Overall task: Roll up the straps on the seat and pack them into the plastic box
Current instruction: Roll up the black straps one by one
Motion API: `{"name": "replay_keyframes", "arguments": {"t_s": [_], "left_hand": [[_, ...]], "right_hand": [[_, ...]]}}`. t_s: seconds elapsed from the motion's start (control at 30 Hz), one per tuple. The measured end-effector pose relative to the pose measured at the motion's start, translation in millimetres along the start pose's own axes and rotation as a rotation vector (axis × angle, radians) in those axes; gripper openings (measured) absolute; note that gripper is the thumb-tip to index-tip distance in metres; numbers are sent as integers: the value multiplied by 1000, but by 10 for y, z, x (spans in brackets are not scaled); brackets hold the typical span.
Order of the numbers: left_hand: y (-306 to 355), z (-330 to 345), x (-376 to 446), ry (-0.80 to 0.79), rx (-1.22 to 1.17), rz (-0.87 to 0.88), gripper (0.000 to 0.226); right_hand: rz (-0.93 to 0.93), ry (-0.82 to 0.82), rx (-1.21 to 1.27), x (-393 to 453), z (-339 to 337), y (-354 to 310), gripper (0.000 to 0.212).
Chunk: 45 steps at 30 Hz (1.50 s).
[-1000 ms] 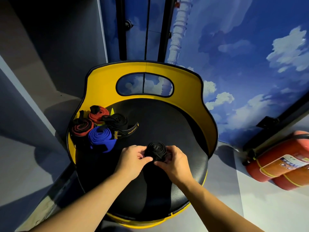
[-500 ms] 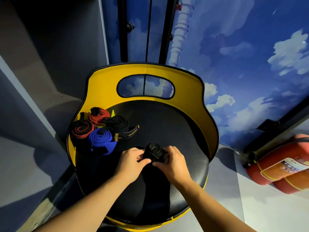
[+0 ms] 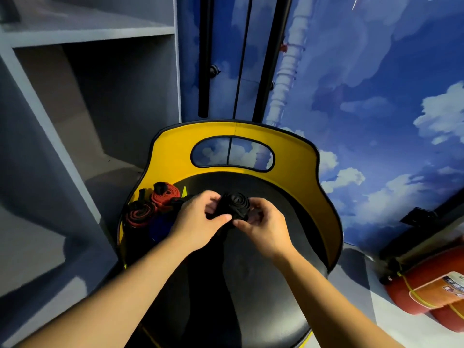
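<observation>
Counting rolls: one black roll [image 3: 234, 204] sits between the hands above the seat [image 3: 263, 285], two red rolls [image 3: 165, 197] lie at the seat's left edge, and one blue roll [image 3: 159, 228] lies beside them, half hidden behind the left hand [image 3: 198, 222]. A further dark strap behind that hand is hard to make out. The left hand pinches the black roll from the left, the right hand [image 3: 263, 226] from the right, fingers curled, forearms converging.
</observation>
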State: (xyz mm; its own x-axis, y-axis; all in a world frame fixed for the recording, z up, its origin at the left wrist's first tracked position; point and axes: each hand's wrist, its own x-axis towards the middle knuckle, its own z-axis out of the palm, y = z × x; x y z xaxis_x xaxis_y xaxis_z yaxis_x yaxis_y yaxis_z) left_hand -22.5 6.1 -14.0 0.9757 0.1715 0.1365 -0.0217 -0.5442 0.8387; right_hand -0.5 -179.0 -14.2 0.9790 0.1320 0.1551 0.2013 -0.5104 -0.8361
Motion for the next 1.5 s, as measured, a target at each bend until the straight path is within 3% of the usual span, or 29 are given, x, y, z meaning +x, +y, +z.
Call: {"name": "replay_keyframes", "arguments": {"t_s": [0.33,0.53,0.7,1.03,1.5], "left_hand": [[-279,-340,1083,-6,204,-64,40],[-619,-264,1298,-87,386,-144,44],[-656,-221,1335,-127,504,-158,34],[-575,-286,1278,-94,419,-159,44],[-499,-302,1153,-59,333,-147,40]], "right_hand": [[-49,-63,-145,1154,530,-54,56],[-4,-143,-194,1362,920,253,58],[12,-158,-185,1358,1030,409,51],[-11,-205,-191,1318,946,322,55],[-12,-193,-322,1204,802,220,57]]}}
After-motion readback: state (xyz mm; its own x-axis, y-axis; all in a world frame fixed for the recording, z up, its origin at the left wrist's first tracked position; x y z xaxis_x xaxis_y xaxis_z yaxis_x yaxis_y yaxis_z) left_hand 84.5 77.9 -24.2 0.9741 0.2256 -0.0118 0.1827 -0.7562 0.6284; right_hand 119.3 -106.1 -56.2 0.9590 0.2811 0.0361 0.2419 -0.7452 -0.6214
